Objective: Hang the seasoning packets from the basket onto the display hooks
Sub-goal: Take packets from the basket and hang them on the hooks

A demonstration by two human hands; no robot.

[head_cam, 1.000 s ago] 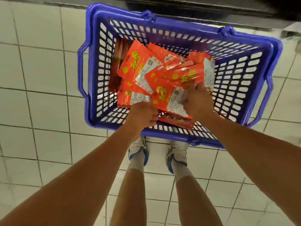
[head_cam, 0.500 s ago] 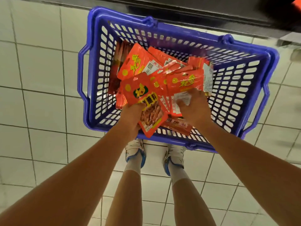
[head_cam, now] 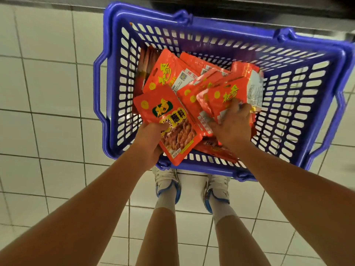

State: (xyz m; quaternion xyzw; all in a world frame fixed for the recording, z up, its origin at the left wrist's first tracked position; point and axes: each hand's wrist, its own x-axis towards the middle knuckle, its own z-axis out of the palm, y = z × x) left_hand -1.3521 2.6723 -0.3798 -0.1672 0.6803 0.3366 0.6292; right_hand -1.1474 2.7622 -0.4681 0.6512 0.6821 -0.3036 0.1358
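A blue plastic basket (head_cam: 115, 104) stands on the tiled floor in front of my feet, holding several red seasoning packets (head_cam: 169, 73). My left hand (head_cam: 149, 139) grips one red packet (head_cam: 172, 121) by its lower left edge, face up, lifted over the basket's near side. My right hand (head_cam: 232, 123) reaches into the pile and its fingers curl round a few fanned red packets (head_cam: 226, 93). No display hooks are in view.
White floor tiles (head_cam: 48, 93) surround the basket. A dark shelf base (head_cam: 249, 4) runs along the top edge behind it. My legs and white and blue shoes (head_cam: 167, 181) stand just behind the basket's near rim.
My left hand has lifted one packet out of the pile and turned it face up. My right hand has gathered several packets and raised them slightly.
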